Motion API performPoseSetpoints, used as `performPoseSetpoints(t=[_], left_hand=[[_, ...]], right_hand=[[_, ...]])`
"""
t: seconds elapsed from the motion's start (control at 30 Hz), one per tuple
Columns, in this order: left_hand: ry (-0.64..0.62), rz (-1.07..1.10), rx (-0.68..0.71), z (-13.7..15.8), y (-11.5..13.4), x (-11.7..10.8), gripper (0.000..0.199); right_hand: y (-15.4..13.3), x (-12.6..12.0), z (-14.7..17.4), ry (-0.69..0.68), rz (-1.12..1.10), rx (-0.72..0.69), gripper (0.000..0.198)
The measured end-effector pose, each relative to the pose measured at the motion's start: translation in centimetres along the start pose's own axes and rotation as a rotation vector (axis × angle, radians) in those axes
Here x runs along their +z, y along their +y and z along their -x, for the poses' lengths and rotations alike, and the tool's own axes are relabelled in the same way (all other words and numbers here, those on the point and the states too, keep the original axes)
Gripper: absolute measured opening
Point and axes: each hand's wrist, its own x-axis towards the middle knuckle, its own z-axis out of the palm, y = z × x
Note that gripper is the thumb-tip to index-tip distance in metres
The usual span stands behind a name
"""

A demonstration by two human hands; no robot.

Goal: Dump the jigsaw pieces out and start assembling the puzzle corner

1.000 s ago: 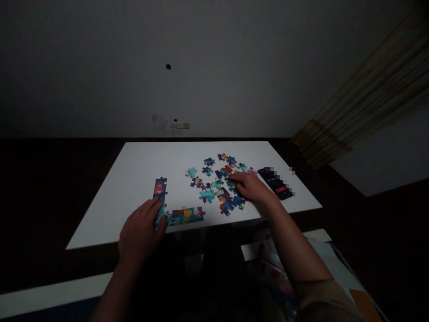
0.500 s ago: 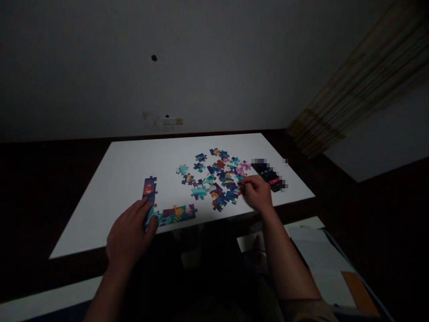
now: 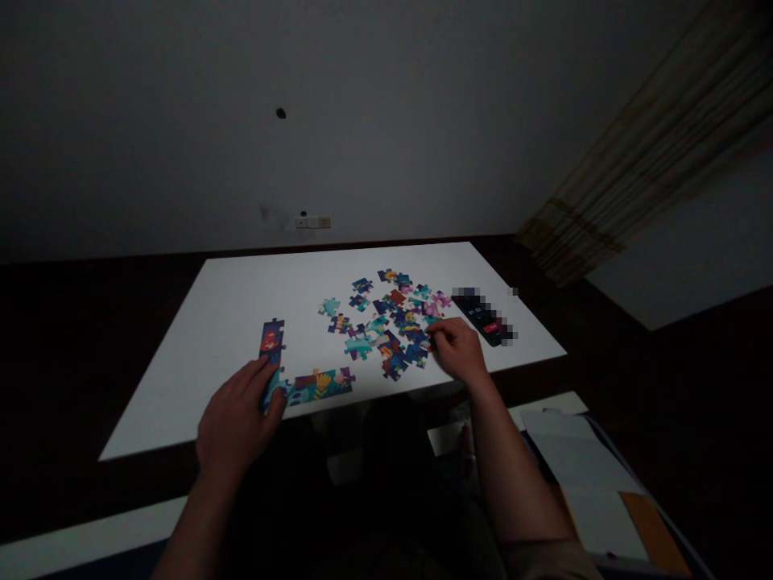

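My left hand (image 3: 238,415) lies with its fingers stretched out over the corner of a joined L-shaped strip of jigsaw puzzle (image 3: 320,385). One arm of the strip runs away from me and shows a red figure on dark blue; the other runs right along the table's near edge. At the right side of a pile of loose jigsaw pieces (image 3: 395,342), my right hand (image 3: 457,346) has its thumb and fingers pinched together on a jigsaw piece, mostly hidden by the fingertips. A light teal piece (image 3: 329,306) lies at the pile's left edge.
The pieces lie on a white table (image 3: 199,322). A black phone (image 3: 480,314) with a timer on its screen is just beyond my right hand. Papers (image 3: 568,447) rest on a lower surface at the right. A wall with a socket (image 3: 312,222) stands behind.
My right hand has shifted slightly left, its fingertips closer in at the pile's edge. My left hand keeps its place on the joined strip. The view has moved a little.
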Motion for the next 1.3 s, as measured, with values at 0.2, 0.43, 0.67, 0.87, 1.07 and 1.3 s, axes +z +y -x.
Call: performPoseSetpoints(t=[0.2, 0.43, 0.67, 0.87, 1.07, 1.3], left_hand=[[0.012, 0.01, 0.005, 0.07, -0.11, 0.26, 0.048], [0.0, 0.002, -0.018, 0.07, -0.06, 0.29, 0.044], [0.007, 0.012, -0.013, 0.02, -0.07, 0.23, 0.045], [0.014, 0.033, -0.017, 0.11, 0.11, 0.1, 0.05], [0.007, 0.034, -0.013, 0.13, 0.0, 0.17, 0.048], [0.01, 0.055, -0.024, 0.11, -0.14, 0.3, 0.049]], right_hand=[[-0.29, -0.07, 0.04, -0.005, -0.002, 0.012, 0.026], [-0.25, -0.01, 0.0, -0.014, -0.004, 0.007, 0.025], [-0.07, 0.07, 0.02, -0.018, -0.002, -0.007, 0.025], [-0.16, 0.01, 0.06, -0.018, -0.01, -0.01, 0.026], [-0.1, 0.07, 0.04, -0.021, -0.004, -0.014, 0.025], [-0.12, 0.08, -0.03, -0.03, 0.003, -0.013, 0.025]])
